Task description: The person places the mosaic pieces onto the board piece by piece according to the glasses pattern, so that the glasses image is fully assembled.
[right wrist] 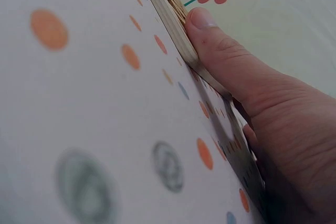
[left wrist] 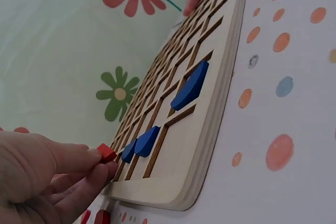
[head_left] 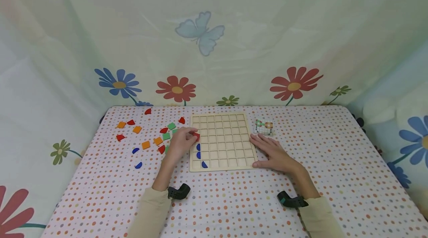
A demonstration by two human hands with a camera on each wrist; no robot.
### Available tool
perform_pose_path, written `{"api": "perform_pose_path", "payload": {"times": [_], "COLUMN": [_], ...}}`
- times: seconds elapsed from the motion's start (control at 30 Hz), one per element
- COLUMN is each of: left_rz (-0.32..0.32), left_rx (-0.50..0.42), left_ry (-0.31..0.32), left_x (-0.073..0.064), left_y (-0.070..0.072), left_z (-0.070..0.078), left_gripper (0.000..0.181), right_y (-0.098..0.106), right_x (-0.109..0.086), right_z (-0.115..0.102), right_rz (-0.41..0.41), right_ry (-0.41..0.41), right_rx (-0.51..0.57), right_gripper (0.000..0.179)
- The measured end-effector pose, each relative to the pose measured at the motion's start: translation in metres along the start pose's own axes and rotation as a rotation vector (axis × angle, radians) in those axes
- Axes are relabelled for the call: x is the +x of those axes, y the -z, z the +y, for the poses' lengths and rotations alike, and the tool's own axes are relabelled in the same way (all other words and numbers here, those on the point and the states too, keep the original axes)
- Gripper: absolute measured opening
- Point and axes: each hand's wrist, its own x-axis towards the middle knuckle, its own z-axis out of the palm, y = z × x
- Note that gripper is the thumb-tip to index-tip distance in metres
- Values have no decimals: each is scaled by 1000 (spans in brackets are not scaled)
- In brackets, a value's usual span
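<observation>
Between thumb and fingertips, my left hand [head_left: 182, 142] pinches a small red piece [left wrist: 106, 153] at the left edge of the wooden grid board [head_left: 222, 144]. Below it in the head view, two blue half-round pieces [head_left: 198, 155] sit in the left column of cells. Another blue half-round piece [head_left: 204, 164] lies in the bottom row, one column over. My right hand [head_left: 274, 156] rests on the board's right edge with its fingers extended. In the right wrist view its thumb [right wrist: 223, 45] lies on the board's corner.
Loose pieces are scattered left of the board: red quarter-rounds [head_left: 120, 137], orange squares [head_left: 145, 144], green notched pieces [head_left: 167, 136] and blue half-rounds [head_left: 138, 165]. A small pattern card [head_left: 264, 128] lies beyond the right hand. A dotted cloth [head_left: 234, 201] covers the table.
</observation>
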Motion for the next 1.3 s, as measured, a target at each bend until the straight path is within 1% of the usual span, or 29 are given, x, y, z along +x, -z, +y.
{"api": "perform_pose_path", "payload": {"times": [0.17,0.27,0.43,0.6,0.77,0.93,1.03,1.13,1.3], "left_rz": [6,-7,-45,-61,-55,-24,-30,-29,-23], "left_rx": [51,85,115,163,228,294,315,341,352], "left_ry": [-34,-44,-47,-73,-117,-164,-189,-234,-283], "left_x": [-4,-5,-7,-8,-5,-3,-2,-3,-4], "left_y": [0,1,2,1,0,-1,-1,-3,-3], "left_z": [3,3,3,-1,-1,-1,-2,-3,-2], "left_gripper": [26,27,26,24,24,20,21,22,21], "right_y": [0,0,0,-1,1,4,5,5,5], "right_x": [0,0,1,0,0,1,1,1,0], "right_z": [0,0,-2,-2,-3,-5,-5,-5,-7], "right_rz": [-2,-9,-5,-7,-5,0,0,-2,-5], "right_ry": [3,-4,-2,4,0,5,8,6,2], "right_rx": [2,-2,2,1,1,7,0,-3,7], "right_gripper": [91,91,91,91,91,91,91,91,91]}}
